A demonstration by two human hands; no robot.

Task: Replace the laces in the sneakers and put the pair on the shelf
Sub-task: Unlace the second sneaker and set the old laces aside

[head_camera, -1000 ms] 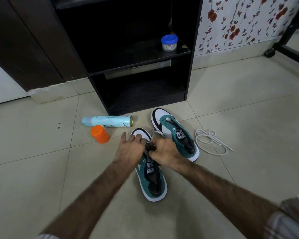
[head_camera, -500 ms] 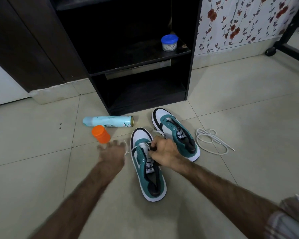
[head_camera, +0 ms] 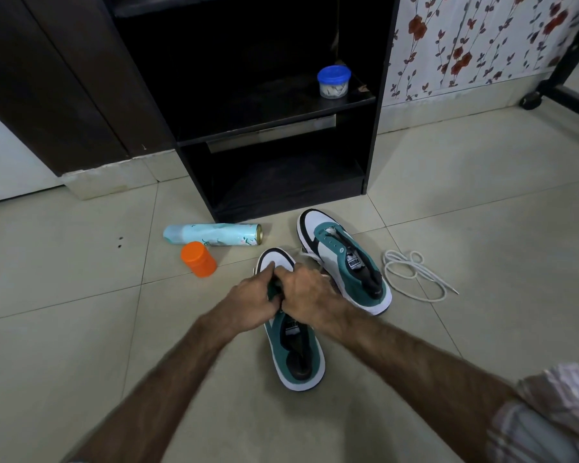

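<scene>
Tiled floor point(head_camera: 482, 195), floral wall point(head_camera: 465, 45)

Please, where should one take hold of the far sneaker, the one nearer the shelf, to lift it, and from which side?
Grip the far sneaker at its open collar, near the heel, coming from above: thumb inside the opening, fingers on the outer heel wall. It stands upright on its sole with the heel toward the person and no lace in it, so the opening is probably free. Both hands are busy on the near sneaker.

On the white tongue label of the far teal, white and black sneaker point(head_camera: 343, 262), "PUMA" reads upside down from here. The pale blue spray can point(head_camera: 213, 234) lying on the tiles carries print too small to read.
</scene>
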